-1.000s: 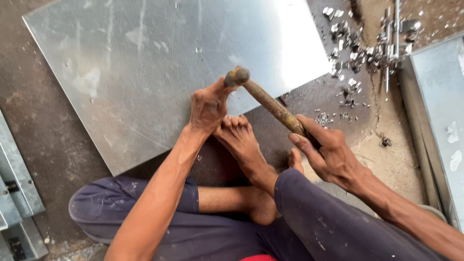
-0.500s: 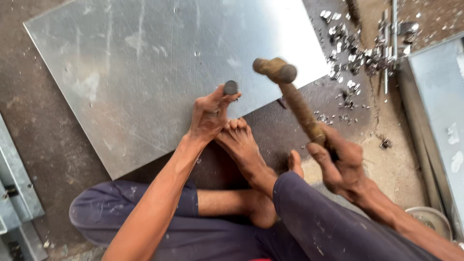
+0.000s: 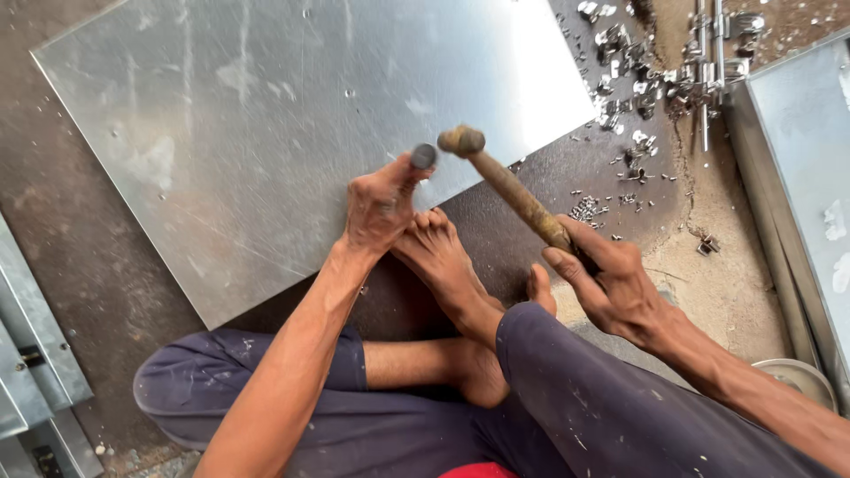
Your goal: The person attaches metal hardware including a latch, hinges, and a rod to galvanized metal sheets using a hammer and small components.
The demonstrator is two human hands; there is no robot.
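the punch [image 3: 423, 157], a short dark metal rod, stood up straight on the near edge of the big shiny metal sheet [image 3: 266, 115]. the left hand [image 3: 379, 205] was closed around the punch, and that kept it upright on one spot. the right hand [image 3: 611, 283] was wrapped tight around the wooden handle of the hammer [image 3: 505, 181]. the hammer head sat just beside the top of the punch, a little to the right, not touching it. a bare foot [image 3: 443, 257] lay just below the sheet's edge, by the left hand, maybe to stop the sheet sliding. small metal bits [image 3: 620, 62] were spread on the floor past the sheet's right corner. another metal panel [image 3: 806, 150] lay far to the right of the sheet.
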